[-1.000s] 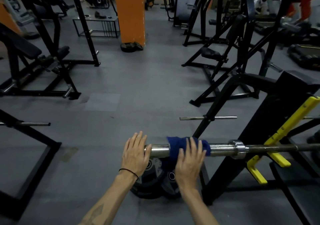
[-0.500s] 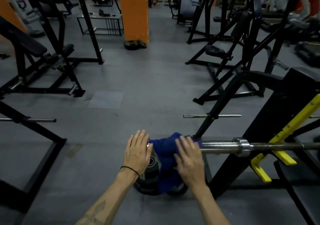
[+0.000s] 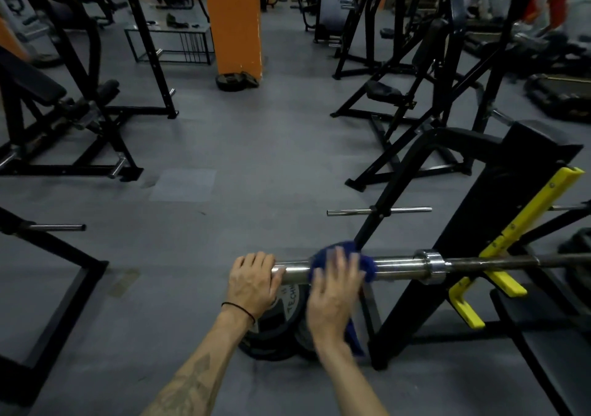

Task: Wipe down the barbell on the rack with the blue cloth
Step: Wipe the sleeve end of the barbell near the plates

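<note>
Mid-wipe: open right hand (image 3: 334,291) pressing crumpled blue cloth (image 3: 367,267) on chrome steel barbell (image 3: 396,267) sleeve, left hand (image 3: 252,283) gripping its end; dark shaft unwiped.

Left hand (image 3: 254,279) grips the end of the barbell (image 3: 399,265) sleeve, fingers curled over the top. Right hand (image 3: 334,291), fingers straight and motion-blurred, presses the blue cloth (image 3: 367,267) draped over the sleeve just beside it. The bar rests on the rack (image 3: 463,223) in a yellow hook (image 3: 499,276); 2 weight plates (image 3: 281,323) stand on the floor below.
</note>
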Demonstrator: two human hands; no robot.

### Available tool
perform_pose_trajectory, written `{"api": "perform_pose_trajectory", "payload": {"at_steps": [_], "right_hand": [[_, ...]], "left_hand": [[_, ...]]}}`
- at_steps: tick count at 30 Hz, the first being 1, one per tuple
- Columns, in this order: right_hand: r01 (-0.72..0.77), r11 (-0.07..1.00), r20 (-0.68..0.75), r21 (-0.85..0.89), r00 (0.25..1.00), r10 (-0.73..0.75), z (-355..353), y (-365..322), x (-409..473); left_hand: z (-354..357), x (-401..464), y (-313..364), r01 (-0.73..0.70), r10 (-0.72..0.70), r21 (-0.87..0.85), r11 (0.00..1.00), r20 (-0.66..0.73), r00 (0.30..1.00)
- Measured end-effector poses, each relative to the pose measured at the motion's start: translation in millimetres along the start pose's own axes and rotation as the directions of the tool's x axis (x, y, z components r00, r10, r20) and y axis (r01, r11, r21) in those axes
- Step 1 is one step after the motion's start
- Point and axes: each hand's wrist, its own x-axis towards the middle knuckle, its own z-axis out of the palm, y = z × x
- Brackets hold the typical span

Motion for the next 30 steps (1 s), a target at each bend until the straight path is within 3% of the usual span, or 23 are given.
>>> {"api": "perform_pose_trajectory", "payload": {"at_steps": [2,4,5,7,8,9,10,11,12,13,14,16,17,18,19,21,22,24,25,26,27,29,30], "right_hand": [[0.359,0.933,0.175,-0.009,0.920,-0.352,6.6,-12.5,-13.2],[0.529,0.846,0.226,-0.070,0.834,-0.503,-6.8,16.5,1.9],[0.502,0.858,0.208,-0.111,0.856,-0.473,-15.3,35.8,8.7],[0.192,0.973,0.084,-0.131,0.980,-0.182,-28.6,59.0,14.9],[0.010,0.994,0.011,-0.106,1.000,-0.009,-27.7,53.8,14.6],[-0.059,0.995,-0.018,-0.084,0.998,0.058,-18.2,39.5,10.9],[0.017,0.997,0.036,-0.071,0.999,-0.014,-9.5,21.5,4.6],[0.223,0.974,0.138,-0.045,0.967,-0.215,-4.4,11.5,-5.8],[0.433,0.901,0.216,-0.030,0.883,-0.417,-4.2,13.3,-8.7],[0.541,0.840,0.251,-0.029,0.818,-0.518,-8.9,24.5,-0.8],[0.517,0.854,0.225,-0.054,0.840,-0.494,-14.0,41.9,8.2],[0.144,0.988,0.079,-0.060,0.987,-0.139,-25.8,57.7,18.7],[-0.011,0.998,0.023,-0.057,1.000,0.012,-24.6,53.5,17.8],[0.018,0.997,0.037,-0.073,0.999,-0.016,-19.2,43.6,14.1],[0.219,0.972,0.136,-0.086,0.969,-0.207,-14.7,35.0,6.7],[0.604,0.795,0.292,-0.047,0.770,-0.568,-14.6,42.8,6.8],[0.618,0.784,0.291,-0.067,0.763,-0.577,-17.7,54.4,14.5],[0.299,0.948,0.163,-0.114,0.946,-0.279,-23.5,63.3,21.9],[0.109,0.988,0.086,-0.111,0.991,-0.100,-23.4,54.0,19.6],[0.034,0.994,0.073,-0.108,0.997,-0.027,-17.8,38.3,14.5],[0.113,0.988,0.139,-0.108,0.986,-0.097,-11.5,22.9,6.4],[0.487,0.870,0.274,-0.078,0.849,-0.451,-6.9,20.7,-1.7],[0.574,0.815,0.295,-0.078,0.794,-0.531,-11.7,34.5,7.2]], "left_hand": [[-5.2,17.9,-1.6,0.043,-0.047,0.035,0.998,0.112,0.993],[-21.2,38.0,2.3,0.104,-0.116,0.053,0.993,0.345,0.932],[-22.2,44.2,5.1,0.118,-0.133,0.063,0.991,0.371,0.919],[-12.2,40.2,1.4,0.135,-0.152,0.073,0.988,0.318,0.936],[-11.9,36.7,0.2,0.143,-0.142,0.018,0.990,0.268,0.953],[-15.2,29.9,0.4,0.156,-0.140,-0.071,0.985,0.186,0.972],[-14.0,22.3,-0.8,0.158,-0.141,-0.120,0.980,0.142,0.980],[-11.2,16.5,-1.2,0.133,-0.120,-0.134,0.982,0.104,0.987],[-8.0,10.7,-1.1,0.105,-0.096,-0.130,0.986,0.072,0.993],[-4.3,7.3,-1.7,0.090,-0.081,-0.129,0.987,0.076,0.994],[-5.0,6.7,0.1,0.093,-0.083,-0.133,0.987,0.081,0.993],[-6.1,5.6,5.0,0.096,-0.090,-0.145,0.985,0.050,0.995],[-6.4,4.5,8.7,0.093,-0.089,-0.156,0.983,0.033,0.996],[-6.8,5.1,12.4,0.082,-0.079,-0.167,0.982,0.025,0.997],[-7.4,6.2,15.6,0.072,-0.070,-0.177,0.982,0.016,0.997],[-5.5,7.1,21.2,0.058,-0.061,-0.173,0.983,-0.010,0.998],[-4.6,6.7,23.8,0.057,-0.061,-0.170,0.984,-0.016,0.998],[-2.2,6.2,29.5,0.079,-0.083,-0.176,0.981,-0.019,0.996],[0.1,5.9,31.9,0.093,-0.098,-0.177,0.980,-0.018,0.995],[1.7,5.6,33.6,0.102,-0.108,-0.176,0.979,-0.019,0.994],[3.4,5.7,34.4,0.102,-0.108,-0.165,0.981,-0.029,0.994],[6.5,6.8,35.4,0.094,-0.100,-0.131,0.987,-0.037,0.994],[6.9,7.6,35.6,0.099,-0.104,-0.127,0.987,-0.037,0.994]]}}
